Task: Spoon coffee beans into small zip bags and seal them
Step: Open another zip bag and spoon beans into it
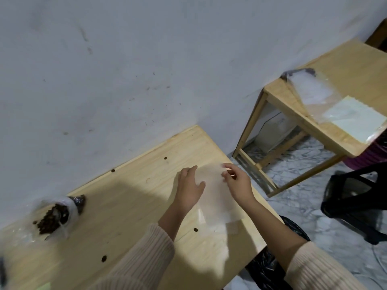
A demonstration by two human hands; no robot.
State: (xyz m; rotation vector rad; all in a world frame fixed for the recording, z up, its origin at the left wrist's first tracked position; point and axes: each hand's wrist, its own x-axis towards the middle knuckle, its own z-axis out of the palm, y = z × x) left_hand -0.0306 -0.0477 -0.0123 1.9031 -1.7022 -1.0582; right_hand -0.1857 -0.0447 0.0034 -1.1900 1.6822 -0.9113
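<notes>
left hand [189, 185] is lying flat, fingers straight, on the left edge of the clear zip bag [215, 197], and right hand [236, 182] is pinching the bag's far right corner with curled fingers; bag is lying flat on the wooden table [136, 206] near its right end. loose coffee beans [195, 229] are sitting scattered around it, and the open sack of beans [54, 216] is lying well apart at the table's left, by the wall. farther right, a second table [345, 65] is carrying a pile of clear bags [310, 88].

L hand [189, 188] flat, fingers spread, on zip bag [215, 203]; R hand [237, 182] pinches its far edge, fingers curled. Both forearms stretched fwd.
</notes>
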